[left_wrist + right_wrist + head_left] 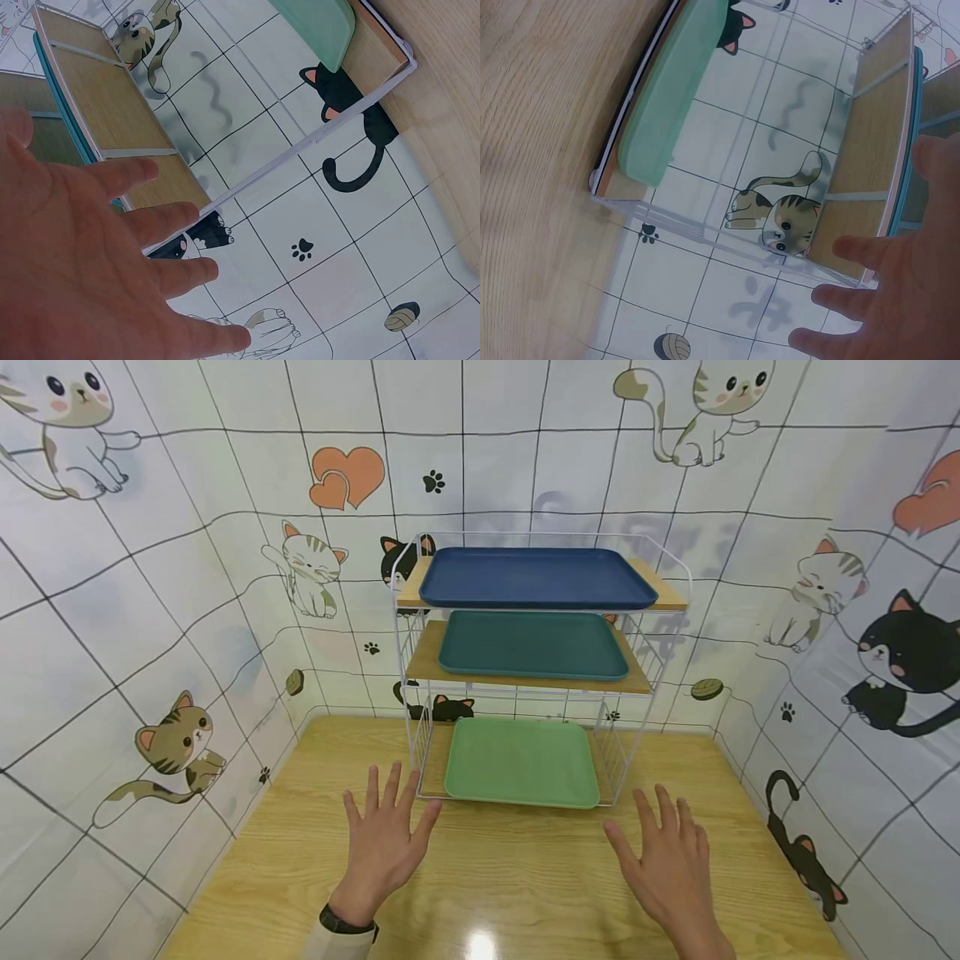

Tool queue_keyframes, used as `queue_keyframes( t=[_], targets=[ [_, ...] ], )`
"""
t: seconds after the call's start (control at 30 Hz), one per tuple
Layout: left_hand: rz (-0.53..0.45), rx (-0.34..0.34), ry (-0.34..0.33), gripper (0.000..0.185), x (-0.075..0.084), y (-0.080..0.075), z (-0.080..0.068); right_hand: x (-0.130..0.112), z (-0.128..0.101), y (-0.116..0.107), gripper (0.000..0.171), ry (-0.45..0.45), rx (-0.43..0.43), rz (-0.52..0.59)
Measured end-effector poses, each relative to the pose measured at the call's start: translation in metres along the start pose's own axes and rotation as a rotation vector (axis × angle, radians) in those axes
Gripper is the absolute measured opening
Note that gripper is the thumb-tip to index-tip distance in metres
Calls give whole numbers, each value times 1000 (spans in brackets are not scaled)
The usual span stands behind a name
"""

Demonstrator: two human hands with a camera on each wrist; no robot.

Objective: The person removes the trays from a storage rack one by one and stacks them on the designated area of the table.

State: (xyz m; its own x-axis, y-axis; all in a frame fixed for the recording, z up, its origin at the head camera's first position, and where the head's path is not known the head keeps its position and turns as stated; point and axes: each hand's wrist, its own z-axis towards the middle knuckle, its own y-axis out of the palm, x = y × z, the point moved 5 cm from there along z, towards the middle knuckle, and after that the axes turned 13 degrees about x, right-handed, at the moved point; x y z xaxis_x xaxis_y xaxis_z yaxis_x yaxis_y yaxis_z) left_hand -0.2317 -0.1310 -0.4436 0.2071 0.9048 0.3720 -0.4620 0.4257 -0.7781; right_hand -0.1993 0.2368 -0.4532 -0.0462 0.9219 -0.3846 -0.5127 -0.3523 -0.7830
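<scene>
Both hands are held out over the table in front of a white wire rack [651, 714] with three wooden shelves. My left hand [384, 847], a dark band at its wrist, has its fingers spread and holds nothing. To the right, my right hand [666, 864] also has its fingers extended, with nothing in it. A navy tray [536, 578] lies on the top shelf, a teal tray [532, 646] on the middle one, and a light green tray [522, 762] on the bottom one. In the head view, neither hand touches the rack or the trays.
The rack stands toward the back of a wood-grain table [495, 877]. White walls [225, 543] with grid lines and cartoon cats enclose the table at the back and on both sides. Light glares off the table's front.
</scene>
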Motion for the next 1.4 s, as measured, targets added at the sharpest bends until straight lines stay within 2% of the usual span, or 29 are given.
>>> queue_keyframes(
  t=[0.4, 0.57, 0.7, 0.87, 1.0, 1.13, 1.23, 1.4],
  targets=[
    [-19, -22, -10, 67, 3, 3, -1, 2, -1, 0, 77, 1, 15, -8],
    [-20, -11, -1, 66, 2, 6, 1, 3, -1, 0, 77, 3, 15, 3],
    [-70, 11, -17, 67, -2, 9, 8, 2, 0, -2, 77, -8, 33, 9],
    [-192, 62, -62, 70, -10, 15, 21, -1, 3, -5, 74, -26, 62, 28],
    [-338, 114, -147, 70, -17, 20, 36, -3, 5, -7, 72, -40, 90, 50],
    [-528, 222, -253, 65, -26, 26, 53, -6, 7, -9, 70, -46, 107, 72],
    [-646, 320, -289, 59, -34, 32, 67, -8, 9, -10, 70, -30, 96, 100],
    [-738, 386, -323, 58, -46, 48, 87, -12, 14, -7, 71, -2, 45, 176]
  ],
)
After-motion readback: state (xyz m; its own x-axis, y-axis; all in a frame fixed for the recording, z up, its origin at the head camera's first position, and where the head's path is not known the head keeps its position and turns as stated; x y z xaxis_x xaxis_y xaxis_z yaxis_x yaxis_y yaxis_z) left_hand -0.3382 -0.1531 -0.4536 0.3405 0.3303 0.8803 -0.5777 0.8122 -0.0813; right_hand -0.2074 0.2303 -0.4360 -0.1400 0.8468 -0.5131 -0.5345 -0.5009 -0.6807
